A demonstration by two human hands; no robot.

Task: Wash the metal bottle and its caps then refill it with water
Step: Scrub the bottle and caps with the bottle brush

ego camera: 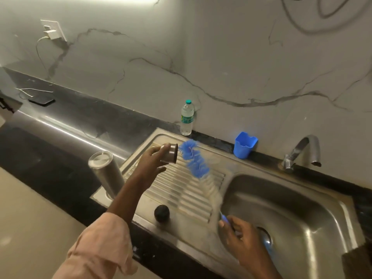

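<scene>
Sink (pixel 332 214) and drainboard (pixel 181 190) serve as the wash station. Bottle (pixel 106 174) stands upside down at the drainboard's left edge, likely parked to drain. Brush (pixel 193 158), blue bristles blurred, points up-left; its tip sits just at the steel cap's (pixel 170 154) open mouth, probably to scrub inside. Black cap (pixel 161 212) lies on the drainboard's front part, waiting. Left hand (pixel 151 162), arm stretched forward, fingers curled round the steel cap, mouth turned toward the brush. Right hand (pixel 241 236) over the basin grips the brush handle.
</scene>
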